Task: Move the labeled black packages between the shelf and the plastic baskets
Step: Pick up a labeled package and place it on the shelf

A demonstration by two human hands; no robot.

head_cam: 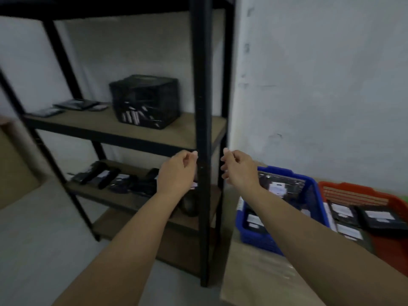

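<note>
Black glossy flat packages (378, 218) with white labels lie in two plastic baskets, blue basket (309, 196) and red basket (353, 191), on our right; more sit on the shelf (123, 127) boards, count blurred. One black mesh crate (144, 100) stands on the wooden board. Our left hand (178, 171) and right hand (237, 166) hang loosely curled, empty, either side of the metal post (204, 107).

Shelf (203, 89) frame: matt black metal, with raw matt wood-fibre boards. Blue basket (313, 195) and red basket (353, 191) are moulded plastic with slotted walls; the black crate (145, 100) is mesh. Packages (382, 219) are glossy black film with white paper labels; wall (320, 85) is rough, scuffed paint.
</note>
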